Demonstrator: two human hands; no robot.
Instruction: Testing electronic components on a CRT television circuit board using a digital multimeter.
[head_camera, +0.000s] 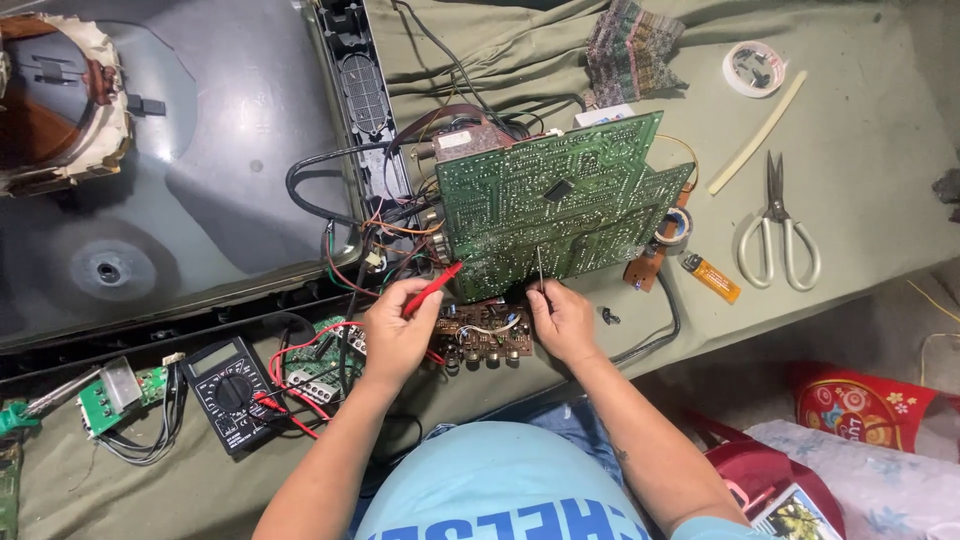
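Hands meet at the near edge of a large green circuit board (555, 205) that lies solder side up on an olive cloth (850, 130). The left hand (397, 335) is curled shut around a red probe (432, 289), its tip resting on the board's near left corner. The right hand (562, 322) pinches a thin black probe (540, 268) between closed fingers, holding it upright with its point on the board's near edge. Just below both hands sits a small brown board (487, 338) with a row of sockets.

Red and black leads (300, 385) run left from the hands to a black multimeter (232, 393) lying on the cloth at near left, beside a small green board (105, 400) with loose wires. Far left, the grey back of a picture tube (200, 170) fills the corner.

Right of the big board lie an orange lighter (712, 277), white-handled scissors (779, 232), a pale stick (757, 133) and 1 roll of white tape (754, 68) further off. A folded patterned rag (630, 50) rests at the far edge, and a red bag (865, 405) sits at near right, off the cloth.
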